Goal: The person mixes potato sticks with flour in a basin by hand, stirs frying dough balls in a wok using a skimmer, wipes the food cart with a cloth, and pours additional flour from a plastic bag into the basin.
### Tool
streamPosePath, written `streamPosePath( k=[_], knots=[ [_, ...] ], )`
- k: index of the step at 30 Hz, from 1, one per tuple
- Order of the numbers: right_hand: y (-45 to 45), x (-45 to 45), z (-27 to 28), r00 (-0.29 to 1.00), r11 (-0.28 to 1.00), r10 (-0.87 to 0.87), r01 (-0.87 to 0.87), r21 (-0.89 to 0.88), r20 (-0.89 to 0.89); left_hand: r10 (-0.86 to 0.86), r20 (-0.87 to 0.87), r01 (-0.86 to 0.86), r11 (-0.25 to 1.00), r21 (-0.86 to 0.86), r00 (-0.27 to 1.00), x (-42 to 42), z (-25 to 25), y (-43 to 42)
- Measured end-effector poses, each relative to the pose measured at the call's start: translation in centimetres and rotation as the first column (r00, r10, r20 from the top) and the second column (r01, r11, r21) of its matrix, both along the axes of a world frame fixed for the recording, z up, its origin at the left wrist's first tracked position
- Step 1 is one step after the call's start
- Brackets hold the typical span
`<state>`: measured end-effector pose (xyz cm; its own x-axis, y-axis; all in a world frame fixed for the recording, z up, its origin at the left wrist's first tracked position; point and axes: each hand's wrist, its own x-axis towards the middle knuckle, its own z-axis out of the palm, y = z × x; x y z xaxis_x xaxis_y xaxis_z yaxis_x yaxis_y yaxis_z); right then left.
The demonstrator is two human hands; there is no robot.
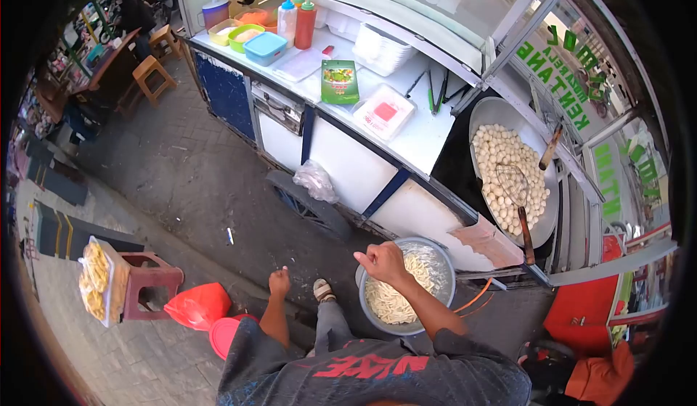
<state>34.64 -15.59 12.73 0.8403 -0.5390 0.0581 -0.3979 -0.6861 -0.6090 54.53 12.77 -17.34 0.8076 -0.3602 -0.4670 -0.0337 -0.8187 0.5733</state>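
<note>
My right hand (383,262) hangs over the near rim of a large grey basin (450,290), its fingers curled and the thumb sticking out; nothing shows in it. The basin stands on the ground beside the cart and holds pale, floury strips (396,301) that look like raw dough or cut sticks. Held out over the pavement, my left hand (279,281) is curled closed, with no object visible in it. Up on the cart, a big wok (485,108) contains many small pale round balls (504,163). A wire skimmer (512,183) with a wooden handle rests on them.
The white cart counter (417,141) carries sauce bottles (305,27), a blue lidded box (264,47), a green packet (339,81) and foam boxes (385,49). A cart wheel (312,206) stands near my feet. To the left are a red bag (197,306) and a maroon stool (151,279).
</note>
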Motion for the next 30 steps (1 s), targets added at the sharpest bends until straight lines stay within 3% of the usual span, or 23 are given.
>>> streamPosePath(
  k=[2,3,5,7,9,11,13,14,15,16,17,18,19,20,21,22,23,25,26,28,29,30],
  knots=[
    [0.7,5.0,2.4,0.999,1.000,-0.019,0.018,0.006,0.039,0.284,-0.335,-0.367,0.904,-0.219,0.899,3.0,0.9,0.0],
    [1.4,7.1,3.1,0.990,0.999,-0.027,0.024,0.025,0.141,0.370,-0.518,-0.558,0.785,-0.269,0.771,3.8,1.3,-1.2],
    [3.2,11.5,4.2,0.944,0.998,-0.018,-0.004,0.064,0.330,0.344,-0.676,-0.686,0.647,-0.332,0.652,3.8,4.4,-5.4],
    [5.3,14.6,4.4,0.955,0.995,0.064,-0.084,0.060,0.290,0.160,-0.800,-0.775,0.414,-0.477,0.578,2.5,9.9,-10.7],
    [7.0,17.2,1.9,0.899,0.977,0.198,-0.215,-0.001,0.392,-0.104,-0.889,-0.860,0.227,-0.458,0.446,2.4,15.0,-14.3],
    [6.7,18.1,-2.0,0.828,0.897,0.441,-0.417,-0.145,0.346,-0.382,-0.888,-0.933,0.141,-0.331,0.257,2.5,20.0,-15.4],
    [4.4,19.3,-4.4,0.856,0.925,0.362,-0.378,-0.030,0.369,-0.535,-0.831,-0.951,0.151,-0.270,0.151,2.6,23.8,-15.2],
    [2.9,19.7,-5.4,0.868,0.933,0.324,-0.360,0.028,0.377,-0.516,-0.831,-0.927,0.167,-0.337,0.209,3.0,25.4,-15.2],
    [1.3,19.4,-6.7,0.934,0.973,0.217,-0.231,0.019,0.283,-0.463,-0.829,-0.876,0.196,-0.441,0.314,3.4,26.8,-14.9],
    [-0.2,19.6,-7.8,0.976,0.995,0.103,-0.104,-0.007,0.192,-0.318,-0.801,-0.760,0.275,-0.589,0.507,3.9,28.0,-15.0],
    [-1.0,20.5,-9.0,0.984,0.981,-0.088,0.060,0.184,0.152,-0.250,-0.616,-0.561,0.261,-0.786,0.747,4.7,29.3,-15.8],
    [-1.2,21.4,-10.2,0.961,0.903,-0.267,0.222,0.367,0.074,-0.174,-0.365,-0.311,0.274,-0.910,0.915,5.5,30.7,-16.5],
    [-0.5,21.7,-11.2,0.906,0.759,-0.421,0.380,0.528,-0.047,-0.106,-0.079,-0.042,0.321,-0.946,0.991,5.7,31.9,-16.7],
    [0.8,22.6,-12.4,0.892,0.510,-0.448,0.310,0.803,-0.060,-0.059,0.218,0.223,0.382,-0.897,0.974,5.7,32.9,-17.0],
    [1.9,23.7,-12.7,0.879,0.195,-0.470,0.192,0.962,-0.081,-0.034,0.499,0.461,0.443,-0.769,0.866,5.8,33.5,-17.2],
    [2.3,24.2,-12.4,0.910,0.007,-0.414,0.043,0.999,-0.037,-0.228,0.718,0.722,0.465,-0.513,0.658,6.6,31.5,-16.8],
    [2.5,24.6,-11.8,0.931,-0.188,-0.363,-0.097,0.977,0.022,-0.413,0.830,0.888,0.418,-0.192,0.374,7.7,28.7,-16.2],
    [3.5,25.6,-9.8,0.941,-0.572,-0.291,-0.314,0.758,0.170,-0.300,0.785,0.794,0.490,-0.360,0.542,9.4,26.5,-15.0],
    [3.3,25.6,-6.3,0.923,-0.577,-0.383,-0.265,0.773,0.031,-0.232,0.753,0.733,0.519,-0.440,0.616,10.6,25.4,-14.4],
    [1.4,24.9,-1.1,0.955,-0.123,-0.267,-0.170,0.978,0.133,-0.266,0.714,0.492,0.862,-0.124,0.648,13.4,20.7,-12.0],
    [-0.7,25.3,0.1,0.968,0.138,-0.192,-0.139,0.981,0.164,-0.415,0.511,0.381,0.908,0.177,0.752,15.3,18.4,-9.5],
    [-3.0,26.2,0.1,0.951,0.343,-0.219,-0.135,0.930,0.219,-0.410,0.334,0.341,0.907,0.247,0.849,17.2,16.7,-6.8]
  ],
)
